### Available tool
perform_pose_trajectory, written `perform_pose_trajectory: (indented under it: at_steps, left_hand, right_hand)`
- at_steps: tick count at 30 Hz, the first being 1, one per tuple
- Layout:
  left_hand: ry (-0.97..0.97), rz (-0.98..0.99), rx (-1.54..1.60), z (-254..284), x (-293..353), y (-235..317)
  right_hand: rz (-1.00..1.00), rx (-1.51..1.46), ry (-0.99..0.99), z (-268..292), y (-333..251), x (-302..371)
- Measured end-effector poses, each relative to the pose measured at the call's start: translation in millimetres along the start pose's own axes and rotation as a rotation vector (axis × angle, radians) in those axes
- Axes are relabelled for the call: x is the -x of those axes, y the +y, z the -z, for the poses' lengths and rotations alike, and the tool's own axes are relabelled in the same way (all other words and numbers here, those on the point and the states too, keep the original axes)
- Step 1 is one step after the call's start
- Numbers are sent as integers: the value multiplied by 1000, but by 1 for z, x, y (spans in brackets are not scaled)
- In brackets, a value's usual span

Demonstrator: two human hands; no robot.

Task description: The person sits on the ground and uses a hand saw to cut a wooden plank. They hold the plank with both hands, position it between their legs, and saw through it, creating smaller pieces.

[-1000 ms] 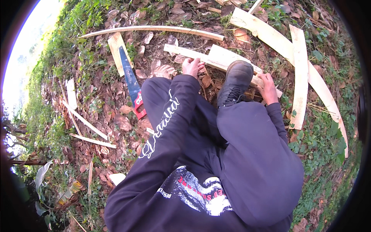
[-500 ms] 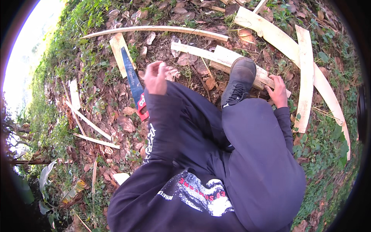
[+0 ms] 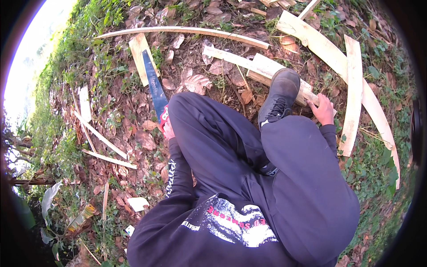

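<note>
A handsaw point(image 3: 154, 86) with a blue blade and a red handle lies on the left, its blade resting partly on a flat wooden board point(image 3: 140, 55). At its handle, beside my left knee, my left hand point(image 3: 168, 130) has its fingers closed; the knee hides part of the grip. On the right, my right hand point(image 3: 324, 109) grips the near end of a wooden piece point(image 3: 307, 89). My shoe point(image 3: 284, 86) presses on that wood from above. A thin wooden strip point(image 3: 227, 56) and a short block point(image 3: 263, 63) lie against its far end.
A long thin strip point(image 3: 187, 30) lies across the far side. Long boards point(image 3: 353, 89) cross at the right. Several narrow offcuts point(image 3: 104, 139) lie left among dry leaves and grass. A pale wood scrap point(image 3: 138, 204) sits near my left elbow.
My left hand has come down from the air above my knee to the saw's handle. My right hand stays at the wood's end. The view has shifted slightly.
</note>
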State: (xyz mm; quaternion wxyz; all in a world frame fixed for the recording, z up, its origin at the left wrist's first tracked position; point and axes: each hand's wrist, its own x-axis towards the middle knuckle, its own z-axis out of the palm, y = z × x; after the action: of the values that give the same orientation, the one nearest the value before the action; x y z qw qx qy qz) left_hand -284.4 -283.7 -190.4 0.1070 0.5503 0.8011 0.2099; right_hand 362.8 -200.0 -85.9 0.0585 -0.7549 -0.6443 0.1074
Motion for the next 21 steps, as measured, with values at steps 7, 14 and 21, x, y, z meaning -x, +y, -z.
perform_pose_trajectory:
  at_steps: [7, 14, 21]
  left_hand:
    - [53, 128, 0, 7, 0, 4]
    - [104, 131, 61, -4, -64, 45]
    - [31, 133, -38, -56, -33, 57]
  right_hand:
    - [16, -47, -18, -5, -1, 1]
    - [-19, -124, 70, -6, -26, -14]
    - [51, 50, -139, 19, -17, -30]
